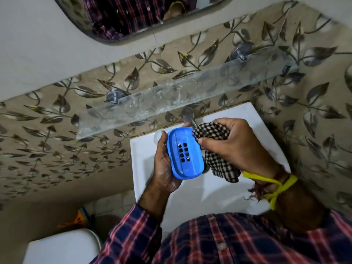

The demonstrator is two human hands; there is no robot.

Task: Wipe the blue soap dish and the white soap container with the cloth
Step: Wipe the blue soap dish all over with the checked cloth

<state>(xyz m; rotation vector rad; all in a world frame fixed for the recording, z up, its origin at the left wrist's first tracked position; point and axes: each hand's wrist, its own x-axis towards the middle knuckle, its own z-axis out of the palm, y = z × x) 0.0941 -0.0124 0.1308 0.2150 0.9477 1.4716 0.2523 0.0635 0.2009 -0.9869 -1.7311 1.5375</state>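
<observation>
White sink (144, 149) below glass shelf (190, 92). Left hand (163, 168) grips blue soap dish (183, 153) over the basin, slotted face up. Right hand (232, 143) clutches checked cloth (213, 134), bunched against the dish's right edge.

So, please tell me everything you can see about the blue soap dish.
The blue soap dish looks like smooth plastic, oval, with a raised rim and a small grid of square drain holes in its middle. No soap shows in it. It is tilted above the white sink, gripped by the left hand. The checked cloth, held by the right hand, touches its right edge.
</observation>
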